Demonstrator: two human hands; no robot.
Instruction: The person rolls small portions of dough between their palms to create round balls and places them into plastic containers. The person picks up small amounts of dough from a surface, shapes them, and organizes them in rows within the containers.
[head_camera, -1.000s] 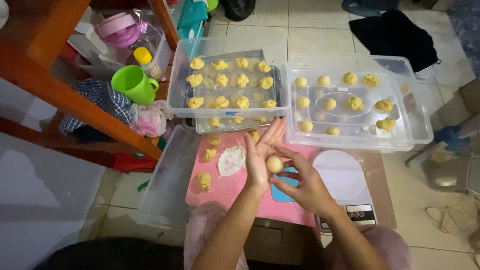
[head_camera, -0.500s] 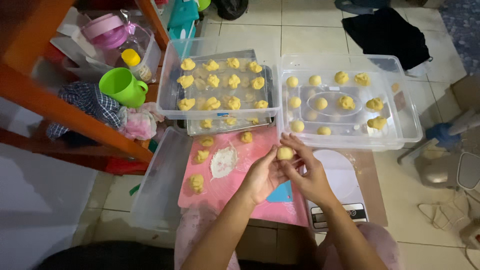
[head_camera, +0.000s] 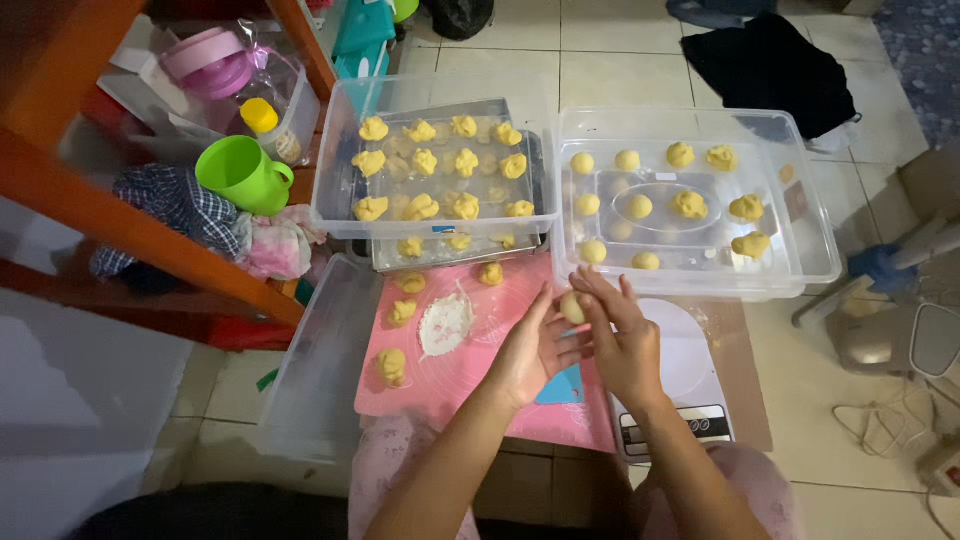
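Both hands have dropped from the tub edge back over the mat since the earlier frame, dough ball still between them. Left hand (head_camera: 528, 352) cupped, palm turned right, pressing the yellow dough ball (head_camera: 572, 306) against the right hand (head_camera: 625, 340); right hand's fingers curl over the ball from the other side. Ball sits at the pink mat's (head_camera: 500, 390) 1 o'clock corner, just below the right clear tub's (head_camera: 815, 245) near rim. White flour patch (head_camera: 446, 325) at 9 o'clock from the hands, shaped yellow pieces (head_camera: 391, 366) further out at 9. Metal tray (head_camera: 440, 255) with more pieces at 11 o'clock, inside the left clear tub (head_camera: 335, 190). Kitchen scale (head_camera: 680, 400) under the right wrist. Green cup (head_camera: 238, 174) far at 10.
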